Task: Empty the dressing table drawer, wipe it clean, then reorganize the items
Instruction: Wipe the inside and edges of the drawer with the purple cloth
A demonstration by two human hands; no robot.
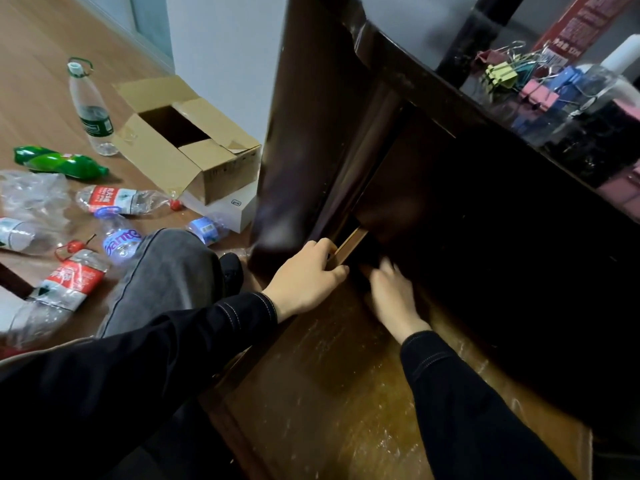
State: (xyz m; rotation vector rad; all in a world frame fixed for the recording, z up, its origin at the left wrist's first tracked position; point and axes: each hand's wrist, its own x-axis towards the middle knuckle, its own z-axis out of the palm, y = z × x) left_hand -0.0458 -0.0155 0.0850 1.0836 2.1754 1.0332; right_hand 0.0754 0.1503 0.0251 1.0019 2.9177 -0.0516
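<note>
Okay, surroundings first. On the floor [34,46], left of the dressing table [311,133], I see an open cardboard box [187,147] close to the table's side panel, with a white box [228,211] touching its near end. A water bottle [90,109] stands upright just beside the cardboard box's far corner. A green bottle [60,162] lies nearer, and crushed bottles [114,199] are scattered toward the left edge. A knee [162,271] in grey trousers is bent near the table's front corner.

On the tabletop, at the right edge, there's a pile of binder clips [504,72], a see-through bottle [597,95] just beside them, and a red box [585,26] behind.

The drawer [329,382] is pulled out and its scuffed bottom is bare. The tabletop overhang shadows its back part and blocks my view there.

The left hand [306,277] grips the drawer's left wall where it enters the table, with the fingers curled round the top edge. The right hand [393,294] is palm down inside the drawer, reaching into the dark back. Its fingers are blurred, so I can't tell whether they hold anything.
</note>
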